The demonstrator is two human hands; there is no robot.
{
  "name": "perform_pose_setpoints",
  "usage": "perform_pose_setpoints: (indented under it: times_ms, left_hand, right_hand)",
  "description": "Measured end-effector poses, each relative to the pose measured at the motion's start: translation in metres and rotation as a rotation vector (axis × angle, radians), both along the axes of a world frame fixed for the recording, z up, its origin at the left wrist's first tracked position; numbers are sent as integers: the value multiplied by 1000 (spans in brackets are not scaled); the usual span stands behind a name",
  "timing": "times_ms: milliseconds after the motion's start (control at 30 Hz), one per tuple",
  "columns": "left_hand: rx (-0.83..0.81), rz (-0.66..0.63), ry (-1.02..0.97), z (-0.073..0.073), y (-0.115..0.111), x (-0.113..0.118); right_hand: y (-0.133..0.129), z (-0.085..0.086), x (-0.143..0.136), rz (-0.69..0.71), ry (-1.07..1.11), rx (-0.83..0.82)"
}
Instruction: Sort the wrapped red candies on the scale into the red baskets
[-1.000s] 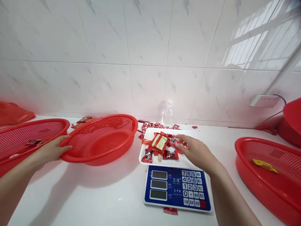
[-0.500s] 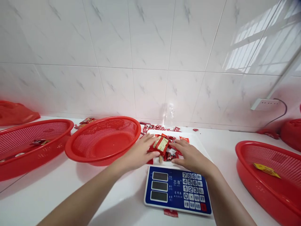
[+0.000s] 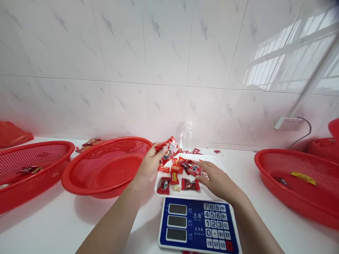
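Note:
My left hand (image 3: 150, 164) grips a red snack packet (image 3: 169, 149) with a white printed patch, raised above the left back of the white scale tray (image 3: 212, 160). My right hand (image 3: 215, 176) rests at the tray's right side with fingers apart, their tips touching a red-and-pink wrapped candy (image 3: 194, 170). Several small red candies lie about the tray, including a dark red one (image 3: 164, 185) at its left front corner and another dark red one (image 3: 190, 184) near the front. Between those two sits a peanut (image 3: 176, 188). The blue keypad panel (image 3: 197, 224) is in front of the tray.
Left of the tray stands a red perforated basket (image 3: 99, 187), with another red basket (image 3: 34, 183) holding a few packets farther left. At right, a red basket (image 3: 296, 197) holds a yellow packet (image 3: 303, 177). A clear bottle (image 3: 188, 135) stands by the tiled wall.
My left hand has lifted a red packet off the tray and moved left and up. The candies are spread out more visibly; my right hand stays over the tray's right side.

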State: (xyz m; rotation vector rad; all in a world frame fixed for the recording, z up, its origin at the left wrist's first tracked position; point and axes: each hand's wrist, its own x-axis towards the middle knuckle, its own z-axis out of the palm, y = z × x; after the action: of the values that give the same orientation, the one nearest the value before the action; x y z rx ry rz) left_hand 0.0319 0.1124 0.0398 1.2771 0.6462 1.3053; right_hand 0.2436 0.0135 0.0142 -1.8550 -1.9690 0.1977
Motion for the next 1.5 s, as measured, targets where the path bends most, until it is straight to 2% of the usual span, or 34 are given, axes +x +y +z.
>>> perform_pose_setpoints:
  times_ms: [100,167,233,367,567,733,900,1000,1067,1167,1233,1300,1500]
  left_hand:
    - [-333,-79,-305,5,6,-9]
    - [-462,-113,-364,3,10,-13]
    - [-519,-140,-386,1,9,-13]
    - [-501,-155,-390,1,0,-10]
    - [-347,-226,-293,1,-9,-9]
    - [-365,-247,-190,-3,-10,-6]
    - [-359,-315,-126,-4,-16,-2]
    - [-369,-375,-76,-5,-22,2]
    - [-399,-427,-49,-7,-28,7]
    - [-502,-564,13,-11,-38,13]
    - [-545,-676,29,-12,-43,16]
    - [-541,-735,-4,-11,-47,16]
    - [-576,-716,-63,-7,-50,14]
  right_hand:
    - [10,-11,1,-19,-16,-28]
    - [16,-19,1,-19,-17,-49]
    - [21,-25,1,-18,-19,-67]
    - [25,-29,3,-19,-18,-59]
    - [27,-29,10,-31,39,-16]
    - [29,-28,15,-42,133,14]
    - [24,-17,22,-123,208,108]
    - [17,-7,16,-157,286,263]
    - [12,-3,4,-104,366,424]
    - [6,-2,-22,89,421,572]
    - [5,-4,-37,189,417,575]
    - [4,-6,-45,223,422,566]
    - [4,-11,-45,262,380,574]
